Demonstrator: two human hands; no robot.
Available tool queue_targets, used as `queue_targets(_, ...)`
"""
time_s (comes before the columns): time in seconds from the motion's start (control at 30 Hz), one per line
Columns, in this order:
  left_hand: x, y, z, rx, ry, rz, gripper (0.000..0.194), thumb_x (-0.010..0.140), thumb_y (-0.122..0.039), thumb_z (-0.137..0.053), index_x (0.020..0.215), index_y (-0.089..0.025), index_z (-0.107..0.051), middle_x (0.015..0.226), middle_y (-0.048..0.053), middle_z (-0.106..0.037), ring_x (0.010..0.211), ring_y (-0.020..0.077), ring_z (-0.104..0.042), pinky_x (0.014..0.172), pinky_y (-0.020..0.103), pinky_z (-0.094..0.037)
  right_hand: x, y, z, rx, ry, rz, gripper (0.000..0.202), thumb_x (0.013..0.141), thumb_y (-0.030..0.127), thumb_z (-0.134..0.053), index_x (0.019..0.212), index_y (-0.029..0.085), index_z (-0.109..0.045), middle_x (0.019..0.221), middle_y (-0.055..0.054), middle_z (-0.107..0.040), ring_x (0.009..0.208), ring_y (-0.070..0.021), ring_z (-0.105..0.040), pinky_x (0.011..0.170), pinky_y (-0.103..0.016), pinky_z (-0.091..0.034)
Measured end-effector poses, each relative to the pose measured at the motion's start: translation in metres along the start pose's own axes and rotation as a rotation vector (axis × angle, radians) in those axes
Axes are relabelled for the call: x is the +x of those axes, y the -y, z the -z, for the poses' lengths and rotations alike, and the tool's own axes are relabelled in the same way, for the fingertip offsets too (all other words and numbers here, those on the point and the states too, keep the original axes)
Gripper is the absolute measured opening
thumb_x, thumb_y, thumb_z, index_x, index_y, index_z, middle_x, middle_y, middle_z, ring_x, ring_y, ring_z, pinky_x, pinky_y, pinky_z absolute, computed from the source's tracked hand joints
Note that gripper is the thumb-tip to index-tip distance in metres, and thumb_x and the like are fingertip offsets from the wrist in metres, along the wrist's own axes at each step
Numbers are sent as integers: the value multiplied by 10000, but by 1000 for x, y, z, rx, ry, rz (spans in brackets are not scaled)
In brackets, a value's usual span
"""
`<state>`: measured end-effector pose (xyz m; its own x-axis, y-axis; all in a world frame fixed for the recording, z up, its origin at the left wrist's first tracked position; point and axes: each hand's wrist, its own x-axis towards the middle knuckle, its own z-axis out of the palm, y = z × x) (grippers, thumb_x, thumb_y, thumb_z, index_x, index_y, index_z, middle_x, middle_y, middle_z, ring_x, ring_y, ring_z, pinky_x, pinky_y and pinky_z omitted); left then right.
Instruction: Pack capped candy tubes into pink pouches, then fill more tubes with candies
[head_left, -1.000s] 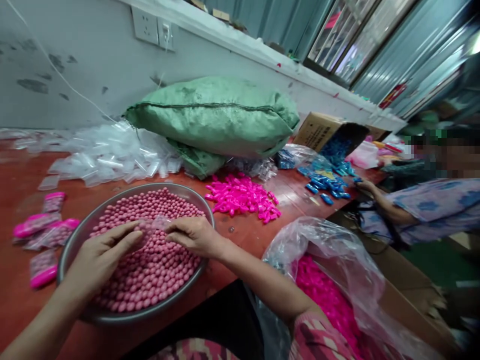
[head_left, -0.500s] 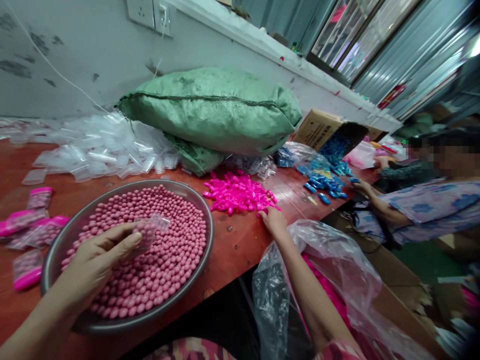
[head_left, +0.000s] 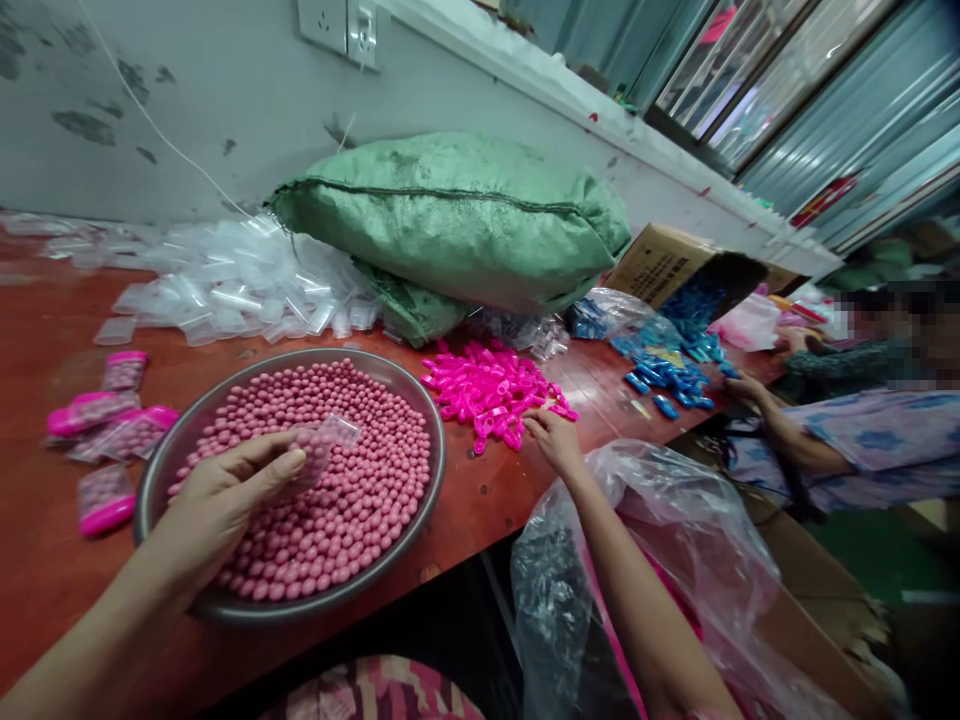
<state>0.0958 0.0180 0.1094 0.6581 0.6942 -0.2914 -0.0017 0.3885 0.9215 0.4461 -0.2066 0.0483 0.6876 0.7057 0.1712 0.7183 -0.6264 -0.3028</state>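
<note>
My left hand is closed in a pinch around a small clear plastic case with pink beads inside. It is held above a metal basin full of round pink beads. At the right edge of a heap of bright pink plastic caps is my right hand, its fingers bent loosely and touching the nearest caps. I see nothing held in it. Left of the basin lie several bead-filled cases with pink caps on.
Clear empty cases are heaped at the back left. A green sack lies behind the basin. Blue pieces spill from a cardboard box. A clear plastic bag hangs by the table's front edge; a co-worker's hand is at the right.
The view has shifted, so most things appear farther right. Some pink caps have spread toward the table's front, beside my right hand. My left hand keeps its case over the basin.
</note>
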Motion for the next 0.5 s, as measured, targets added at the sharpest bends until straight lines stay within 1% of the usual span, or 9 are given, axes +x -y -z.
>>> queue_targets(0.07,0,1,1,-2,3,-6,336,622,-289,-704,934,-203,-614,859,8,-691,747,131,-640,712,187,-511,2,12,-2,-30,20,7,249,825,295,-417,896,188,-631,850,-44,-659,788,-168,-594,708,-261,-422)
queue_targets(0.13,-1,2,2,3,11,-12,342,621,-295,-703,938,-203,-613,871,10,-689,755,135,-639,720,202,-512,3,25,-5,-70,44,16,233,815,283,-441,905,185,-633,862,-56,-656,805,-180,-589,716,-270,-418)
queue_targets(0.2,-2,2,2,20,13,-15,352,622,-303,-701,948,-200,-614,895,14,-684,797,143,-632,745,213,-505,3,36,-7,-107,71,36,234,801,248,-466,970,186,-615,949,-69,-637,880,-186,-571,754,-271,-406)
queue_targets(0.27,-4,0,1,52,9,-14,358,640,-310,-686,971,-195,-612,935,19,-675,853,153,-618,775,221,-492,3,45,-8,-140,103,65,256,796,217,-475,1024,204,-590,1048,-61,-603,975,-172,-533,805,-253,-383)
queue_targets(0.33,-6,-2,0,77,20,-7,374,655,-316,-673,1001,-189,-604,965,29,-666,889,169,-607,798,243,-486,3,51,-7,-179,135,73,236,816,250,-457,1006,219,-594,1067,-52,-593,1011,-165,-514,825,-245,-370)
queue_targets(0.37,-6,-2,0,83,30,-5,386,655,-318,-672,1010,-185,-601,973,36,-662,896,180,-606,804,261,-486,4,54,-8,-203,148,58,234,829,292,-437,974,216,-605,1039,-60,-604,997,-174,-524,816,-257,-376)
queue_targets(0.43,-7,-2,-1,85,45,-5,406,637,-322,-684,1010,-180,-606,976,49,-659,898,201,-607,811,294,-489,6,60,-10,-262,172,-3,296,840,379,-400,911,193,-620,934,-94,-632,922,-208,-564,770,-297,-400)
queue_targets(0.5,-6,-2,-1,90,45,-18,407,626,-324,-690,1002,-185,-615,974,51,-658,894,208,-609,816,311,-489,9,67,-16,-318,190,-69,343,834,419,-388,904,172,-616,856,-124,-644,856,-241,-593,725,-334,-415)
